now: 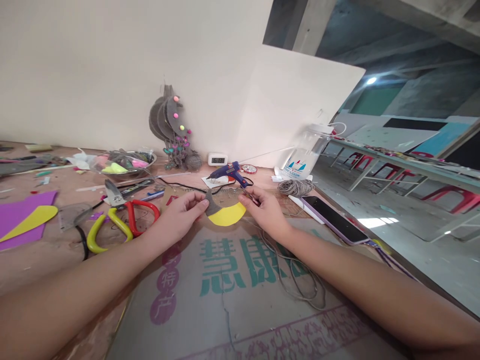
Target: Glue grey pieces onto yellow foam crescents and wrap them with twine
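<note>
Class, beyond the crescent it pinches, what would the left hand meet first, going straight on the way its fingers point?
Probably the right hand, at the yellow end of the crescent; depth is unclear.

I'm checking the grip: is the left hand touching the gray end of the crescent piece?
Touching. The head view shows the left hand with its thumb and fingertips against the gray end of the crescent piece.

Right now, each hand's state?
Left hand: closed, pinching the yellow-gray crescent by its gray end.
Right hand: closed on its yellow end; dark item there unclear.
</note>
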Tool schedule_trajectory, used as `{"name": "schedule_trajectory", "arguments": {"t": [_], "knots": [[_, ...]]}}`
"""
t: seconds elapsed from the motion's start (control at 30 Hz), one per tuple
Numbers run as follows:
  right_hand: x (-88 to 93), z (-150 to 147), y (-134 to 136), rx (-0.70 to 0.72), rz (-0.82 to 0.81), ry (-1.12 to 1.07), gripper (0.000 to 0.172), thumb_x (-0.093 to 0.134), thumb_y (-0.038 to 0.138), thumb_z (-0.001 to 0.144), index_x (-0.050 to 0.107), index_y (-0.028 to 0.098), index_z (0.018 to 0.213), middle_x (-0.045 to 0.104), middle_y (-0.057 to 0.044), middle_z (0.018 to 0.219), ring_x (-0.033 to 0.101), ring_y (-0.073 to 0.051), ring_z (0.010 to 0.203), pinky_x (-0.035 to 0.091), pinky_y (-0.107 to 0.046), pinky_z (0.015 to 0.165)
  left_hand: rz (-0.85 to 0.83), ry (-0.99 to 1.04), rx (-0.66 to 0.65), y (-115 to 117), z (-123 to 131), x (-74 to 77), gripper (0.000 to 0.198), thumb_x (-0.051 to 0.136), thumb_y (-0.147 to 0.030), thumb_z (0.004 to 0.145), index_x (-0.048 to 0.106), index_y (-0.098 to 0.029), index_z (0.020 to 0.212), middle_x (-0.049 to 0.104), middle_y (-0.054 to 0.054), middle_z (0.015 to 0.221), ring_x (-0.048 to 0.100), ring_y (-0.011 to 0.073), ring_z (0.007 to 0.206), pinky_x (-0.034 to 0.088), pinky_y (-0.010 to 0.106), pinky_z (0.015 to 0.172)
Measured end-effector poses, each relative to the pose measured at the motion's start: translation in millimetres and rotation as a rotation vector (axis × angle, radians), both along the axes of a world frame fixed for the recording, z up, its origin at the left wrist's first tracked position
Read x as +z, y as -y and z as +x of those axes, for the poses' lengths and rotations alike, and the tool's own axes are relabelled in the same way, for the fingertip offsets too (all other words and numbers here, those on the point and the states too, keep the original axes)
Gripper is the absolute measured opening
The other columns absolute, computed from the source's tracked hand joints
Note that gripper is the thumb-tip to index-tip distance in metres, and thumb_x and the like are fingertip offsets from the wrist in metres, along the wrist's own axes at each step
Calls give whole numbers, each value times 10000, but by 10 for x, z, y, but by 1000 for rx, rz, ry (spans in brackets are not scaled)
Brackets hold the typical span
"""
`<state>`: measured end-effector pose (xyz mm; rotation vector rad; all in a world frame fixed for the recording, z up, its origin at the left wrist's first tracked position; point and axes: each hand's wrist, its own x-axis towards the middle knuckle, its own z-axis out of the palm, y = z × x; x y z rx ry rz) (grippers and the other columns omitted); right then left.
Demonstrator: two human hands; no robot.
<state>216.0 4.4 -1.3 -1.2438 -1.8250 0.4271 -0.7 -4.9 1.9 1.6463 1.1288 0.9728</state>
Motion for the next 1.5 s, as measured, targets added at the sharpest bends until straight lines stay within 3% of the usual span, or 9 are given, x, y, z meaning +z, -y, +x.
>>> {"name": "schedule_trajectory", "arguments": {"t": [0.1,0.47,0.67,0.97,1.17,1.33,1.43,1.5], "knots": [[-10,10,-16,8,-8,-29,307,500,411,817,437,173,633,320,42,592,315,-90,541,261,-229,505,10,-18,2,2,-8,-6,271,493,-456,792,507,-192,850,429,-66,562,361,73,464,263,183,426],[-18,22,-5,51,-31,-115,290,480,429,832,472,173,695,367,30,624,344,-101,568,297,-229,527,19,-36,-103,12,4,-6,291,474,-436,804,449,-182,664,462,-55,555,419,81,500,315,192,484],[-52,63,-62,11,-21,-160,322,471,451,840,456,174,677,333,37,613,310,-90,554,273,-217,506,27,-45,-105,4,17,-3,245,504,-423,783,523,-178,767,519,-36,607,473,105,561,361,215,541],[-31,47,-39,39,-24,-170,339,449,482,842,460,178,694,348,31,622,322,-95,556,292,-218,503,84,-117,-153,-15,-6,-55,292,481,-432,798,520,-173,670,533,-26,627,480,114,595,378,228,585],[24,1,127,58,150,58,227,483,341,835,434,186,677,371,36,592,332,-88,519,288,-215,492,63,-21,-115,-9,16,-32,265,515,-403,782,560,-170,902,567,-19,666,528,123,613,410,231,589],[19,-5,242,179,336,328,65,487,227,805,493,194,750,516,12,610,428,-103,523,326,-229,530,15,-61,-61,40,27,55,382,546,-436,747,597,-162,1008,616,16,754,560,148,673,427,238,598],[45,-13,294,294,421,419,72,486,267,816,489,204,780,553,-10,652,478,-128,582,347,-255,571,52,-80,-62,26,11,42,398,522,-443,763,624,-174,1038,623,14,748,554,150,686,423,238,607],[78,-19,324,338,443,404,169,500,377,821,484,209,825,531,-13,655,478,-142,596,355,-270,577,49,-70,-66,11,0,17,364,502,-436,779,646,-176,989,610,1,694,536,135,633,402,225,566]]}}
